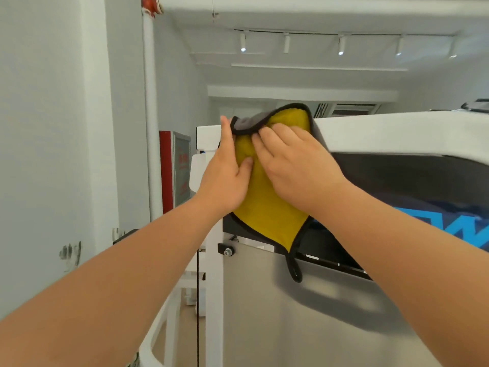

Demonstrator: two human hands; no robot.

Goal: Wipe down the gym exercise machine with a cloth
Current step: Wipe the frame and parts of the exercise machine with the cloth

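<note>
A yellow cloth with a grey back and black trim hangs over the top left corner of the gym machine, a white-framed unit with a dark panel and a silver cover. My left hand lies on the cloth's left side, fingers reaching up over the white top edge and thumb pressing the yellow face. My right hand lies flat on the cloth beside it, fingers spread and pointing up-left. A black hanging loop dangles from the cloth's lowest corner.
A white wall and pipe stand to the left. A red cabinet sits behind the machine's corner. The machine's white upright and a thin black cable run down below my left arm.
</note>
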